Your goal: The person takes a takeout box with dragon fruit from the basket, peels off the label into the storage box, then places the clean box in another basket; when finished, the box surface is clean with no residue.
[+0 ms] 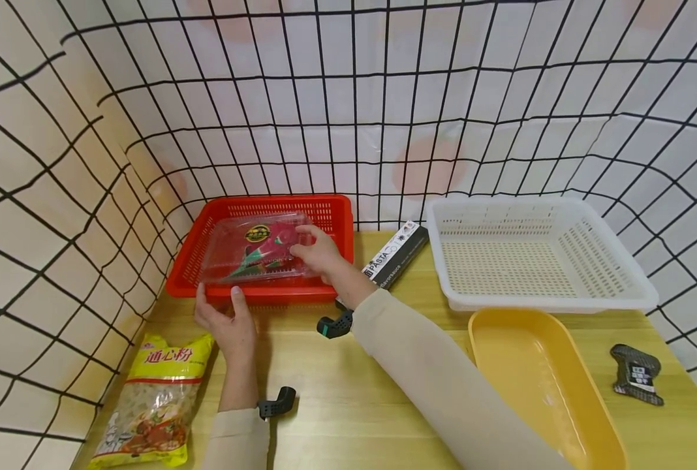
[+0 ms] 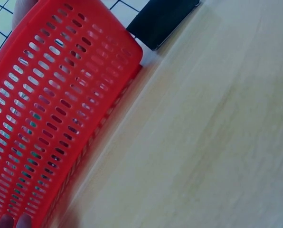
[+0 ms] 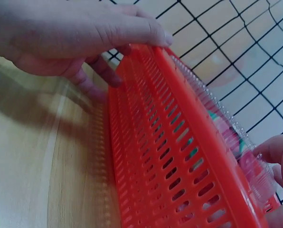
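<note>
In the head view, a clear plastic box (image 1: pixel 222 251) with a black-and-gold label lies tilted in the red basket (image 1: pixel 339 261). Pink and green shapes, like dragon fruit, show through its lid. My right hand (image 1: pixel 320 253) pinches the box's right end between thumb and fingers. At the basket's front left, my left hand (image 1: pixel 228 326) is spread, its thumb and fingers touching the rim and front wall. The right wrist view shows the left hand (image 3: pixel 94 40) with a digit on the rim. In the left wrist view, fingertips (image 2: pixel 23 221) meet the slotted wall.
A yellow macaroni bag (image 1: pixel 154 398) lies at the left. Right of the red basket are a black-and-white pasta box (image 1: pixel 398 254), a white basket (image 1: pixel 451 297), a yellow tray (image 1: pixel 525 365) and a small dark packet (image 1: pixel 636 375). Black wire mesh (image 1: pixel 354 98) stands behind and beside the table.
</note>
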`<control>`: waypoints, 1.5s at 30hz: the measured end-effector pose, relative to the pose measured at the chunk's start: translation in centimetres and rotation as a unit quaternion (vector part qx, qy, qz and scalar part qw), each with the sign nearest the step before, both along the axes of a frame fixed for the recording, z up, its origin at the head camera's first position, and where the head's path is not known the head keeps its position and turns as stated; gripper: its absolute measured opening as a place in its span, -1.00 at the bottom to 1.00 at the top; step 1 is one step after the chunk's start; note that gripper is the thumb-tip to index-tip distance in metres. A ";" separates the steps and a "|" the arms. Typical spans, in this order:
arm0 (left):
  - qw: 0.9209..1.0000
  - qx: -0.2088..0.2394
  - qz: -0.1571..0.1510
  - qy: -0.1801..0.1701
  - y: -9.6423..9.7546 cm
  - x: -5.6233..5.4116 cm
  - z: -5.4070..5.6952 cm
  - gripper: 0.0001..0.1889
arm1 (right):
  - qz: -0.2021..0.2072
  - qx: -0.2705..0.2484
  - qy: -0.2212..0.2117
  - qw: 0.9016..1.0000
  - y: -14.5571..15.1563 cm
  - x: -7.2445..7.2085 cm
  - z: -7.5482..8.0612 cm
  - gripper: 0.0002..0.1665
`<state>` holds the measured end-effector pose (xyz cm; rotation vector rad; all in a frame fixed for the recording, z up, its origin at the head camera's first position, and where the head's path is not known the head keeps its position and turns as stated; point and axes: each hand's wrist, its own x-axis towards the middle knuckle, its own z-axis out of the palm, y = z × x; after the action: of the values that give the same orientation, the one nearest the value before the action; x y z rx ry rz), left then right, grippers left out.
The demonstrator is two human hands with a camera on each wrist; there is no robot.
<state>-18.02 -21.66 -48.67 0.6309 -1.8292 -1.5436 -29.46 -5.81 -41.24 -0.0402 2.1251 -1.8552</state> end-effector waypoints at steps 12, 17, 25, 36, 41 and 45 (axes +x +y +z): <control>1.000 0.007 -0.007 -0.001 0.2 0.2 0.2 -0.23 | -0.056 -0.025 0.014 0.998 0.6 1.5 1.1 -0.42; 1.000 0.010 -0.005 -0.008 0.1 0.3 0.2 -0.23 | -0.079 -0.092 0.013 0.993 1.5 2.5 2.0 -0.41; 1.000 0.014 -0.009 -0.007 0.1 0.4 0.3 -0.23 | -0.080 -0.242 0.018 0.967 3.6 5.6 3.8 -0.39; 1.000 0.017 -0.010 -0.008 0.1 0.3 0.2 -0.26 | -0.056 -0.310 0.084 0.945 6.4 9.7 5.6 -0.38; 1.000 0.021 -0.007 -0.010 0.1 0.2 0.1 -0.26 | -0.050 -0.318 0.099 0.942 7.7 11.5 5.4 -0.36; 1.000 0.016 -0.004 -0.012 0.2 0.1 0.0 -0.25 | -0.045 -0.336 0.104 0.935 8.8 12.8 5.2 -0.33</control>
<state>-17.90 -21.50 -48.67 0.6601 -1.8294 -1.5784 -16.63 2.94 -36.08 -0.3085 1.5170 -2.6472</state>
